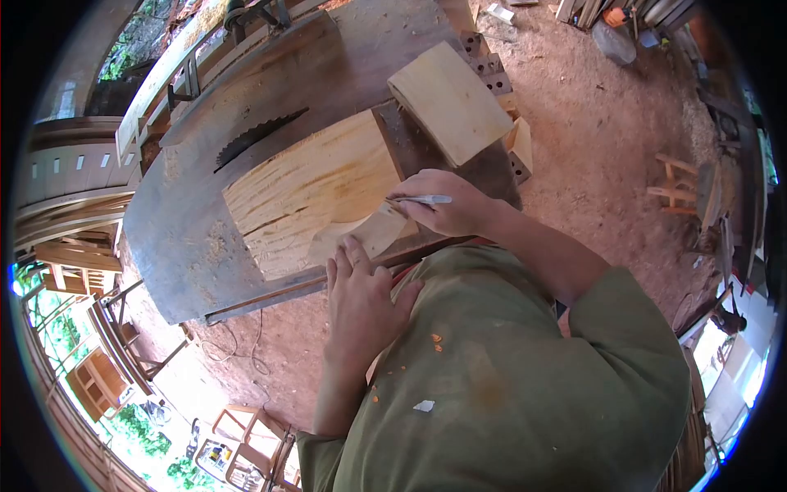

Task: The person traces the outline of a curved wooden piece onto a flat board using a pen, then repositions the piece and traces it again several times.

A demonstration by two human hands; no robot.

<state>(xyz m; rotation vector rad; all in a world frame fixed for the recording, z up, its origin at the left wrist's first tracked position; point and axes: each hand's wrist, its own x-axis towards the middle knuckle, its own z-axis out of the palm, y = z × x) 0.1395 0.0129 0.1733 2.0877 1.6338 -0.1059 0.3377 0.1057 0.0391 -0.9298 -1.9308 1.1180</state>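
A pale wooden board (307,184) with dark grain streaks lies on the metal saw table (172,254). On its near right corner rests a thin curved template (379,232). My left hand (361,299) lies on the template's near edge, fingers stretched out and pressing down. A pen (429,199) with a whitish barrel is pinched in my right hand (451,203), its tip at the template's upper edge. The knuckles of that hand face up, and some of its fingers are hidden beneath.
A toothed saw blade (261,135) sticks up through the table beyond the board. To the right sits a thick pale wood block (451,102), with perforated bricks (494,74) beside it. Sawdust lies on the tabletop. Wooden chair frames (238,447) stand at lower left on the dirt floor.
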